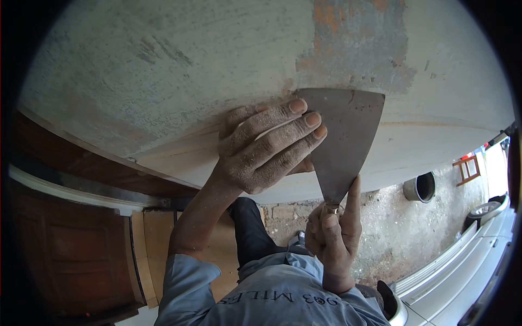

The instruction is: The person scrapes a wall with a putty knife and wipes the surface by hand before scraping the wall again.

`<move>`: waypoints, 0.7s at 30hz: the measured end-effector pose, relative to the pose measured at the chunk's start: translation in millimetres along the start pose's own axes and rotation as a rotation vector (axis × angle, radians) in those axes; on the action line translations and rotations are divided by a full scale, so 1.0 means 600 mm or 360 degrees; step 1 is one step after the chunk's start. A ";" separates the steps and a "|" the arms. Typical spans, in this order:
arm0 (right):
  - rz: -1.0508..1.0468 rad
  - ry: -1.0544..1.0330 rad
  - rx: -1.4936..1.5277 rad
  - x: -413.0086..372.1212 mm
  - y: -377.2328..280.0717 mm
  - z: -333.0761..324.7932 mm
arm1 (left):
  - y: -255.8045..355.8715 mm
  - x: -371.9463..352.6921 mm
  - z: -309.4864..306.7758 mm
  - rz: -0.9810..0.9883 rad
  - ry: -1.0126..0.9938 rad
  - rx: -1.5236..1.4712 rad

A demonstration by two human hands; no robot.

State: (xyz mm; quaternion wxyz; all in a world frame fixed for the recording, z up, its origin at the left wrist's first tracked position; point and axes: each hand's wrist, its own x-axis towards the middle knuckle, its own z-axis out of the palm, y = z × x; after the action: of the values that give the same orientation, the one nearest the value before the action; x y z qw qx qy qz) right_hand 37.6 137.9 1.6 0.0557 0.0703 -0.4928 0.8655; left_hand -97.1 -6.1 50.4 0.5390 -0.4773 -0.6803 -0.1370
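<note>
A wide putty knife (pixel 347 127) with a flared, stained metal blade points up towards a pale curved surface (pixel 228 60). My right hand (pixel 336 233) is closed around its handle, with one finger stretched along the lower edge of the blade. Dust covers my left hand (pixel 266 141). Its fingers are stretched out side by side, and their tips overlap the blade's left edge. Part of my left thumb shows below them, its tip hidden at the blade. Behind the blade's top edge lies a grey patch (pixel 375 49) with orange-brown spots.
A brown panelled door (pixel 70 255) is at lower left, beside tan boards (pixel 157 244). On the rough floor (pixel 386 233) at right stand a metal bucket (pixel 420 188) and a wooden frame (pixel 467 170). A silver car (pixel 462 271) is at lower right.
</note>
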 end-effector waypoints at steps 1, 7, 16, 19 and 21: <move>0.0031 -0.0019 -0.0014 -0.002 -0.002 -0.002 | 0.000 0.001 0.000 -0.0012 0.0005 0.0004; 0.0056 -0.0008 -0.0074 0.002 -0.002 0.002 | 0.001 -0.001 0.000 -0.0011 0.0007 -0.0004; 0.0150 -0.0054 0.0115 0.004 0.001 -0.005 | 0.015 0.000 0.002 -0.0253 0.0023 -0.0072; 0.0144 -0.0086 0.0209 0.004 -0.004 -0.004 | 0.017 -0.001 0.001 -0.0232 0.0025 -0.0039; 0.0136 -0.0168 0.0165 0.013 0.004 -0.009 | 0.016 0.000 0.002 -0.0245 0.0044 -0.0034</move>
State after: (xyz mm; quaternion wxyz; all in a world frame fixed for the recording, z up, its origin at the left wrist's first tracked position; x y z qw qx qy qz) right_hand 29.0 141.6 -1.5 -0.0111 0.0977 -0.4520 0.8866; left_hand -90.2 -0.4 46.4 0.5311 -0.4273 -0.7061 -0.1919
